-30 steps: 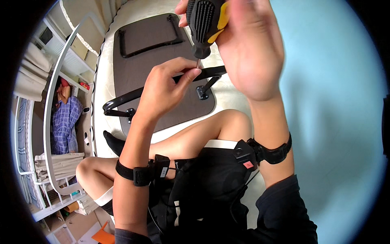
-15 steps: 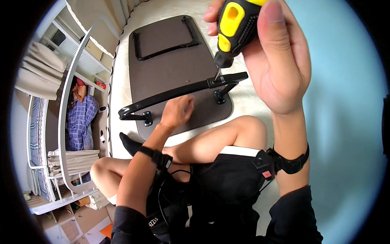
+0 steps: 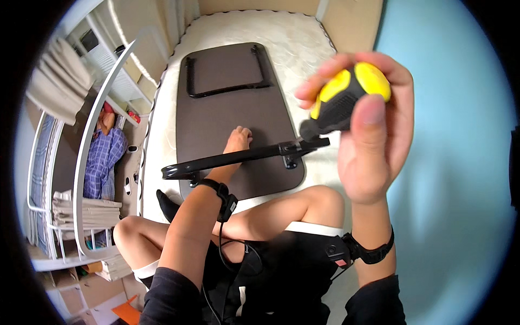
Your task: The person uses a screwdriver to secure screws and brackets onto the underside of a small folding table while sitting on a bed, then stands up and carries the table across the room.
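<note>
My right hand is closed around the stubby yellow-and-black handle of a screwdriver. The tool slants down to the left, its tip end close to the joint on the raised black leg frame; whether it touches is hard to tell. That leg stands up from the near end of an upturned dark brown folding table. Past the leg bar, my left hand reaches down to the table's underside with fingers curled together. What those fingers hold, if anything, cannot be made out.
A second black leg frame lies folded flat at the table's far end. Underneath is a pale mattress, beside a light blue wall on the right. A white bed rail runs along the left; beyond it is a person in blue checks.
My left hand has moved forward past the leg bar, to about where a small screw lay. The screwdriver and right hand appear lower as the view tilts up, and the handle's tilt has changed.
</note>
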`<action>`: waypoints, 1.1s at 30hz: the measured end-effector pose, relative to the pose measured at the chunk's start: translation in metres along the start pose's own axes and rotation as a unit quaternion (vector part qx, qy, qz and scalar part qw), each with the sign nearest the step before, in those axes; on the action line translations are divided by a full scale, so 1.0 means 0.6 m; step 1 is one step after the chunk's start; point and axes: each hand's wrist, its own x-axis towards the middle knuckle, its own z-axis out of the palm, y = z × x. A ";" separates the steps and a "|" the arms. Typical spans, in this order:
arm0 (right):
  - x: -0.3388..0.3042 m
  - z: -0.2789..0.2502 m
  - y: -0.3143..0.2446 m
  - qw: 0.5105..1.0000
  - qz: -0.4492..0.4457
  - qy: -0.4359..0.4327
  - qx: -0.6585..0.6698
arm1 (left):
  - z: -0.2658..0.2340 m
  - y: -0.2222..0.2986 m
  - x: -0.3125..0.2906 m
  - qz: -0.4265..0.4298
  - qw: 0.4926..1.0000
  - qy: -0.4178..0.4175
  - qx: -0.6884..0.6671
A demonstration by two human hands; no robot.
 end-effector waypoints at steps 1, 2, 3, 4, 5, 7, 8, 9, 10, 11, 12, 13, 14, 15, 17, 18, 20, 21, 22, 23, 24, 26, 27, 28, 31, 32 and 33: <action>-0.005 -0.014 0.000 1.000 0.007 0.001 -0.017 | -0.007 0.040 -0.005 -0.027 0.999 -0.029 0.009; 0.001 -0.019 -0.009 1.000 0.006 0.000 -0.025 | -0.015 0.044 0.001 -0.028 0.999 -0.039 0.015; 0.002 -0.020 -0.013 0.999 0.015 0.001 -0.028 | -0.016 0.038 0.002 -0.032 0.998 -0.050 0.021; 0.007 -0.012 -0.016 0.999 0.023 0.000 -0.025 | -0.026 0.023 -0.003 -0.041 0.997 -0.061 0.031; 0.013 0.004 -0.020 0.996 0.044 0.050 0.063 | -0.036 0.010 -0.008 -0.046 0.994 -0.074 0.069; 0.011 0.017 -0.017 0.997 0.023 0.063 0.024 | -0.063 0.016 -0.009 -0.055 0.985 -0.097 0.134; 0.005 0.009 -0.015 0.997 0.003 0.076 -0.004 | -0.070 0.053 -0.014 0.063 0.967 -0.143 0.203; 0.002 0.010 -0.018 0.995 -0.013 0.098 -0.023 | -0.082 0.072 -0.028 0.058 0.985 -0.107 0.120; 0.004 0.008 -0.024 0.993 -0.021 0.112 -0.013 | -0.087 0.085 -0.051 0.052 0.995 -0.077 0.037; 0.016 0.008 -0.034 0.992 -0.022 0.127 -0.004 | -0.093 0.095 -0.071 0.044 0.997 -0.045 -0.044; 0.024 0.007 -0.043 0.989 -0.002 0.149 0.016 | -0.111 0.123 -0.084 0.041 0.992 -0.104 -0.061; 0.028 0.003 -0.053 0.984 0.019 0.171 0.032 | -0.134 0.161 -0.097 0.040 0.982 -0.163 -0.081; 0.028 0.001 -0.065 0.981 0.021 0.182 0.058 | -0.158 0.195 -0.119 0.061 0.972 -0.185 -0.132; 0.031 -0.001 -0.070 0.978 0.020 0.190 0.084 | -0.185 0.225 -0.139 0.084 0.959 -0.201 -0.181; 0.022 0.001 -0.085 0.977 0.026 0.193 0.088 | -0.258 0.285 -0.186 0.199 0.932 -0.197 -0.229; 0.017 0.012 -0.087 0.976 0.036 0.186 0.105 | -0.297 0.304 -0.207 0.203 0.926 -0.179 -0.262; 0.008 0.022 -0.086 0.975 0.052 0.181 0.117 | -0.379 0.327 -0.228 0.186 0.921 -0.158 -0.303; 0.009 0.036 -0.085 0.975 0.057 0.178 0.121 | -0.396 0.314 -0.236 0.169 0.923 -0.056 -0.341; 0.008 0.043 -0.086 0.976 0.060 0.177 0.116 | -0.430 0.304 -0.234 0.110 0.948 -0.034 -0.295; 0.008 0.046 -0.086 0.975 0.064 0.180 0.114 | -0.447 0.297 -0.234 0.011 0.935 -0.012 -0.354; 0.010 0.059 -0.082 0.973 0.066 0.182 0.126 | -0.454 0.281 -0.238 -0.057 0.890 0.034 -0.451; 0.013 0.087 -0.084 0.965 0.078 0.179 0.177 | -0.467 0.241 -0.236 -0.077 0.876 0.087 -0.468; 0.014 0.098 -0.084 0.959 0.076 0.183 0.201 | -0.468 0.232 -0.235 -0.090 0.866 0.109 -0.480; 0.016 0.106 -0.085 0.954 0.074 0.188 0.224 | -0.465 0.231 -0.234 -0.083 0.867 0.125 -0.475; 0.021 0.125 -0.094 0.940 0.042 0.193 0.277 | -0.444 0.242 -0.238 -0.065 0.864 0.138 -0.480; 0.024 0.127 -0.099 0.938 0.030 0.190 0.289 | -0.435 0.249 -0.241 -0.065 0.837 0.123 -0.529; 0.026 0.130 -0.104 0.934 0.019 0.188 0.303 | -0.427 0.257 -0.246 -0.068 0.808 0.108 -0.576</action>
